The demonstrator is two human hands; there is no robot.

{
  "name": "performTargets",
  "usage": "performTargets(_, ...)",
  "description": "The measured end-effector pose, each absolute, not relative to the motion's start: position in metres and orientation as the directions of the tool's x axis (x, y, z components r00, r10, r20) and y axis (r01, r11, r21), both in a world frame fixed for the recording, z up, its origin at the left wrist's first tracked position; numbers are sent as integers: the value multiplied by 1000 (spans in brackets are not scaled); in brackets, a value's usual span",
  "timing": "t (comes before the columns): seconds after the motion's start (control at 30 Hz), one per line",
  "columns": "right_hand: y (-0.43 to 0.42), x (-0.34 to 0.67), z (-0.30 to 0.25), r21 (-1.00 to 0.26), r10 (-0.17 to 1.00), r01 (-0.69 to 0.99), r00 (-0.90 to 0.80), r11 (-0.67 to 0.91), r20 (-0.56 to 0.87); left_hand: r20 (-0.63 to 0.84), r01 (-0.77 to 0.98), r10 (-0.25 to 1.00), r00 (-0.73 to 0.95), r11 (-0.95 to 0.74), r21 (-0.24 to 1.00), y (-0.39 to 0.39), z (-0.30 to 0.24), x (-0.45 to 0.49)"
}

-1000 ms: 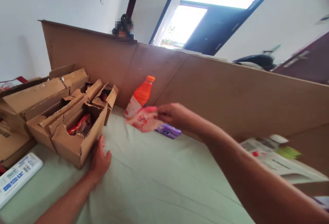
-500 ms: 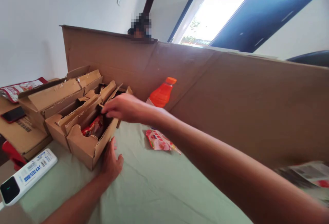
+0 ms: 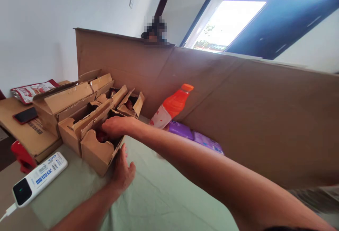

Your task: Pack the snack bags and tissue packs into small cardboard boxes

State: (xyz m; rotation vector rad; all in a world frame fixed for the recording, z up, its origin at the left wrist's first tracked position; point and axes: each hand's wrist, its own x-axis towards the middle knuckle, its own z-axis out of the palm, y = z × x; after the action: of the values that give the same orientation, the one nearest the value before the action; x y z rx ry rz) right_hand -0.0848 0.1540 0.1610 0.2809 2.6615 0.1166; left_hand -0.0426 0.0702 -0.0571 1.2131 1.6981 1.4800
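Deeper inside the front cardboard box (image 3: 91,151) than half a second ago, our right hand now reaches past its rim. We judge that the box could skid or tip on the green cloth if our right wrist snags a wall. Our left hand (image 3: 124,170), fingers loosely spread, is at the box's right side; contact is unclear. Our right hand (image 3: 115,126) hides its fingertips, so we cannot tell whether it grips the red packet (image 3: 100,136), which lies inside, just beside it and across the wall from our left hand.
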Motion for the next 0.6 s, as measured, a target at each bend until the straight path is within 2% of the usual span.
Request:
performTargets(0.07, 152, -91, 157, 119, 231, 198, -853, 973, -468, 134, 259, 895, -426, -21, 966, 71, -55, -44)
performTargets(0.23, 154, -95, 156, 122, 243, 211, -883, 970, -402, 123, 253, 897, -425, -13, 967, 73, -52, -46)
performTargets(0.47, 158, -91, 144, 82, 253, 246, -823, 966, -509, 108, 245, 901, -420, -2, 970, 73, -51, -43)
performTargets(0.6, 155, -104, 144, 77, 260, 253, -857, 964, -445, 100, 237, 901, -423, 3, 971, 73, -48, -44)
